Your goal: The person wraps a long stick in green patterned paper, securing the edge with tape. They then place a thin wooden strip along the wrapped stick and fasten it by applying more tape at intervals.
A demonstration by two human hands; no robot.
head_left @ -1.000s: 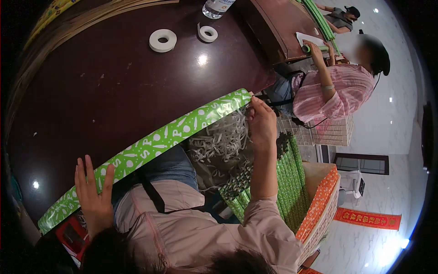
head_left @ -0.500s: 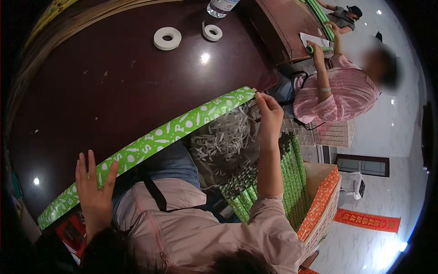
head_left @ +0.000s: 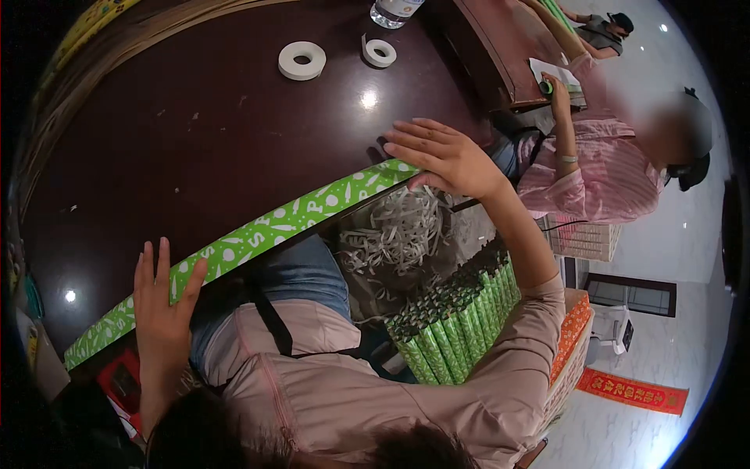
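A long green strip (head_left: 281,223) with white printed shapes lies along the near edge of the dark table (head_left: 211,148). My left hand (head_left: 166,301) rests on its lower left part, fingers spread. At the strip's upper right end, my right hand (head_left: 447,159) lies over it with the fingers stretched out above the table. Farther up on the table are a large white tape roll (head_left: 301,48) and a smaller one (head_left: 379,52), its loose end standing up.
Beside my lap stand many green patterned rolls (head_left: 449,332) near an orange-lined basket (head_left: 572,332). Paper-like scraps (head_left: 398,227) fill a container below the table edge. A bottle (head_left: 394,9) stands at the top. A co-worker in pink (head_left: 598,168) sits at another table.
My right hand has gone from pinching the strip's end to lying flat over it. My left hand stays spread on the strip. The view has shifted slightly, and the co-worker's arms have moved.
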